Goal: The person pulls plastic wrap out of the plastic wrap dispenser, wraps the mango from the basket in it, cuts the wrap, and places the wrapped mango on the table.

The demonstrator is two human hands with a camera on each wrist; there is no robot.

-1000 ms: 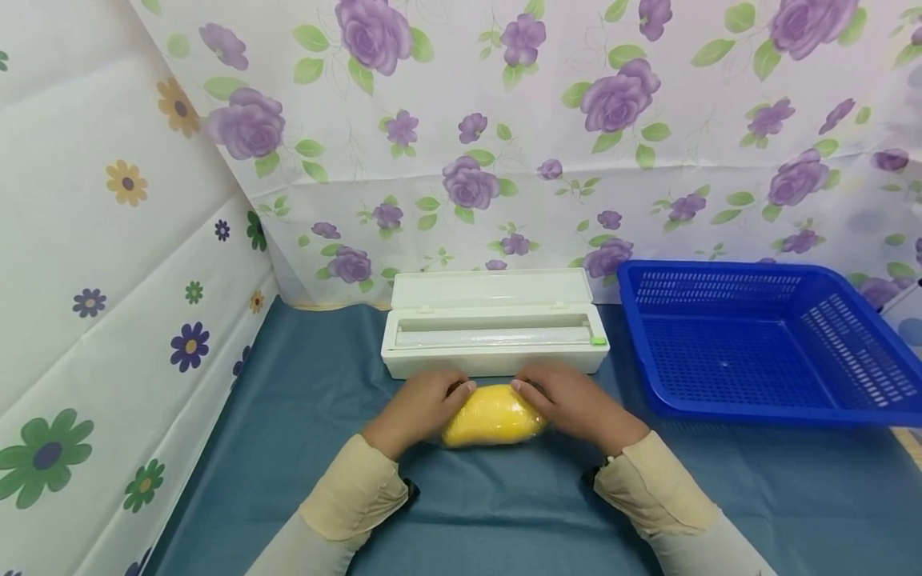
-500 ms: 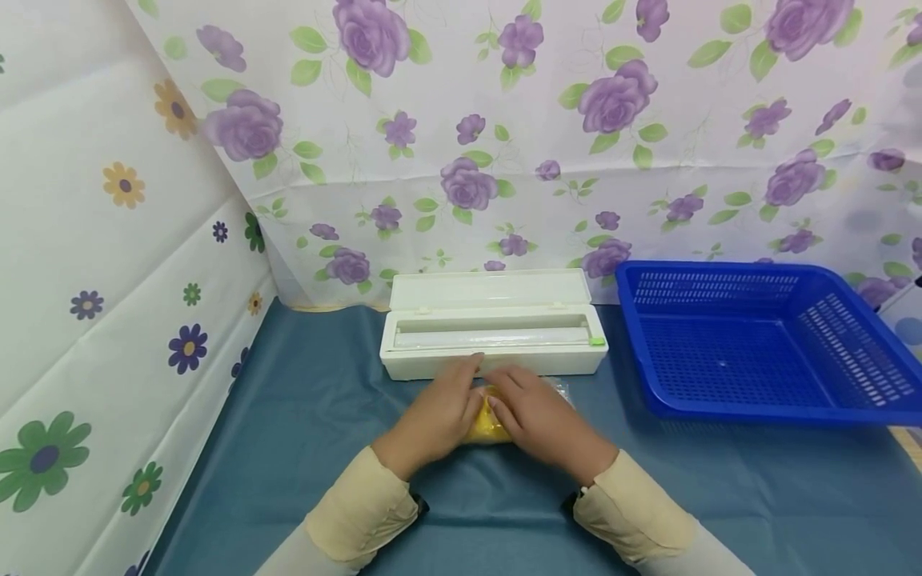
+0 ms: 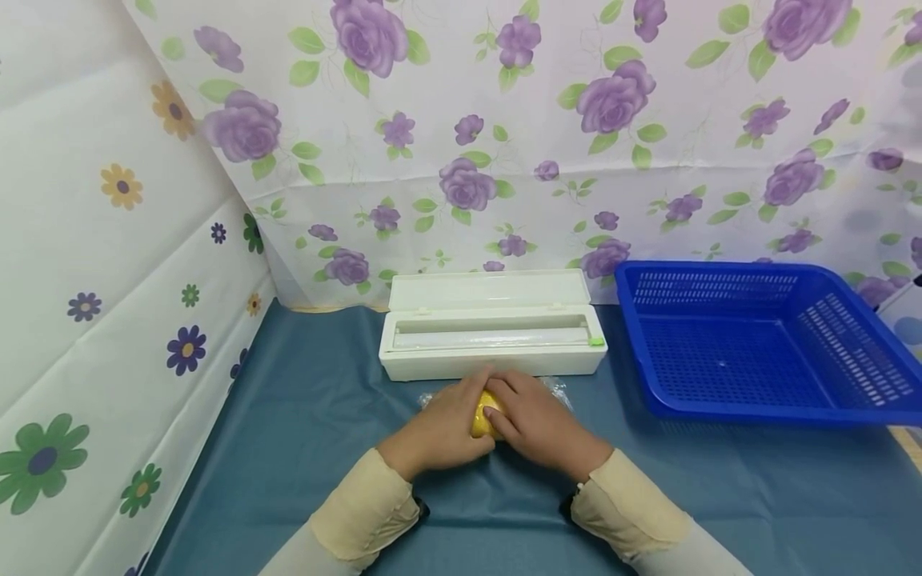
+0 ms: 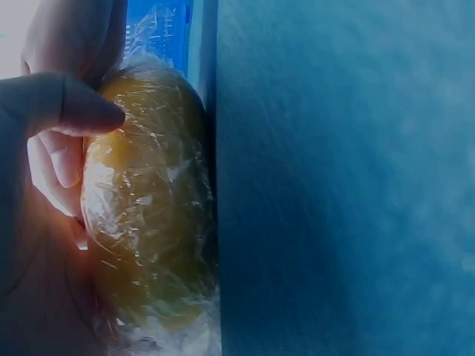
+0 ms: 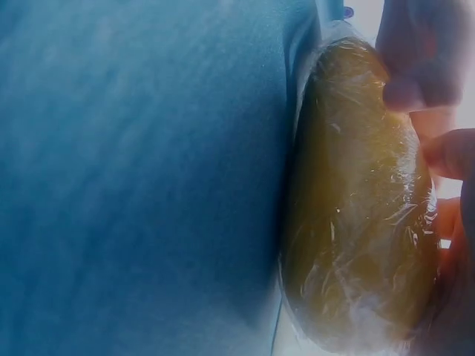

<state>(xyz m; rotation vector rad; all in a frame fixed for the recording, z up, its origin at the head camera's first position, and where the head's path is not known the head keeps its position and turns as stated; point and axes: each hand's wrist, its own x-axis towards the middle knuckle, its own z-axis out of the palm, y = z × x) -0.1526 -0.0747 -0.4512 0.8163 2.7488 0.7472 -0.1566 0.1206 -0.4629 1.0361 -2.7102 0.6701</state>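
A rounded oblong yellow thing point(image 3: 484, 416), wrapped in clear cling film point(image 3: 558, 390), lies on the teal cloth; its exact kind cannot be told. My left hand point(image 3: 441, 426) curves over its left part and my right hand point(image 3: 542, 422) over its right part, fingertips meeting above it. Between them only a yellow strip shows in the head view. Crinkled film gathers at both ends. In the left wrist view the left thumb point(image 4: 89, 111) lies on the wrapped yellow thing point(image 4: 148, 200). The right wrist view has it point(image 5: 356, 208) beside the right hand's fingers point(image 5: 453, 156).
Just behind the hands stands a white cling film dispenser point(image 3: 493, 364), its lid point(image 3: 490, 290) raised and a film roll point(image 3: 493, 339) inside. A blue perforated basket point(image 3: 756, 412) sits to the right. Flowered sheets point(image 3: 418, 160) hang at the back and left.
Both hands have moved inward from the ends of the wrapped yellow thing to meet over its middle, covering most of it. Film ends now show on both sides.
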